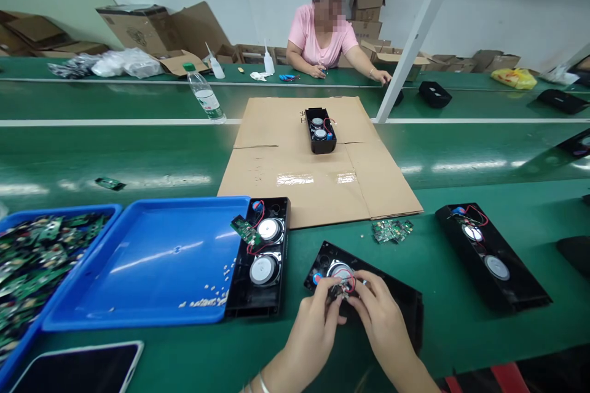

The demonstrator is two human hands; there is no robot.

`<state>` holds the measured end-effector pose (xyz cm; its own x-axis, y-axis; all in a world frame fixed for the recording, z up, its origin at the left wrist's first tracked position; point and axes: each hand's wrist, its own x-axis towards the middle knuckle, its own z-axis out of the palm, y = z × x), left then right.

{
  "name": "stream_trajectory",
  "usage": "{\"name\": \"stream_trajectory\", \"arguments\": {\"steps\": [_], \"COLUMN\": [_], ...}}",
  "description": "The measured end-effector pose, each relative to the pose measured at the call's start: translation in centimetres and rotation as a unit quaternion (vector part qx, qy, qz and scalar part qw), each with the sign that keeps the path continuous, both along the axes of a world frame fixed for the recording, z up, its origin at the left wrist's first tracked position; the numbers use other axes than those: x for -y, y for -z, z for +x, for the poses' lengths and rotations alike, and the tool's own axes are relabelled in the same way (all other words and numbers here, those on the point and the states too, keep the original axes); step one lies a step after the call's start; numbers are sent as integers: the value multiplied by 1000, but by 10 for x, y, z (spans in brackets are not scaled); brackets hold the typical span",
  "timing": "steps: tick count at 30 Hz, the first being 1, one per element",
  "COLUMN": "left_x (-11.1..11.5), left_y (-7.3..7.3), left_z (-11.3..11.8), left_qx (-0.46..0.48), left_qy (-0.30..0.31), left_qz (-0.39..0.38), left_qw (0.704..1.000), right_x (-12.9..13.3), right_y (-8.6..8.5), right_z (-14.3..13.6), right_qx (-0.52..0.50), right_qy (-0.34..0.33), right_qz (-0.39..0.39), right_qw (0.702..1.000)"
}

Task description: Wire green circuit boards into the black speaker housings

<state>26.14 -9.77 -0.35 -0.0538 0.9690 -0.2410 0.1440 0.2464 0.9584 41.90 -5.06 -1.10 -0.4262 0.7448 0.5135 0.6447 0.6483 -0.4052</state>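
Note:
In front of me a black speaker housing (pixel 396 295) lies at a slant on the green bench, with a round speaker and a blue part at its far end. Above it, my left hand (pixel 316 319) is closed, pinching a small circuit board (pixel 340 290) from the left. My right hand (pixel 385 319) is closed too, its fingertips on the same board and beside the looped red wires (pixel 353 281). Fingers cover most of the board. To the left stands another speaker housing (pixel 282 258) with two speakers and a green circuit board (pixel 246 231) resting across its edge.
A blue tray (pixel 152 258) holds small white pieces; another blue tray (pixel 104 209) is heaped with circuit boards. Circuit boards (pixel 391 231) lie by the cardboard sheet (pixel 258 166). More housings (pixel 493 258) sit right. A tablet (pixel 78 368) lies near left. A co-worker (pixel 322 37) sits opposite.

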Motion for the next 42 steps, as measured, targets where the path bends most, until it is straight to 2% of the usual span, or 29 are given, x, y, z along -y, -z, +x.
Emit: {"name": "stream_trajectory", "arguments": {"steps": [6, 12, 19, 23, 28, 32, 42], "left_x": [-1, -4, -6, -9, -15, -15, -12], "left_y": [2, -5, -3, -3, -6, -9, -7], "left_z": [6, 6, 7, 5, 5, 8, 5], "left_qx": [44, 34, 35, 66, 112, 118, 65], "left_qy": [-51, -53, -78, -92, -129, -139, -60], "left_qz": [-5, 4, 5, -15, -44, -56, -44], "left_qw": [998, 998, 996, 994, 984, 982, 995], "right_x": [-4, -3, -3, -4, -1, 3, 1], "right_y": [1, 3, 4, 2, 3, 4, 3], "right_z": [-2, -3, -3, -6, -10, -9, -3], "right_qx": [-38, -94, -87, -84, -90, -56, -52], "right_qy": [-32, -47, -40, -36, 29, -28, -43], "right_qz": [-35, -121, -139, -117, -22, -14, -39], "right_qw": [998, 987, 986, 989, 995, 998, 997]}}
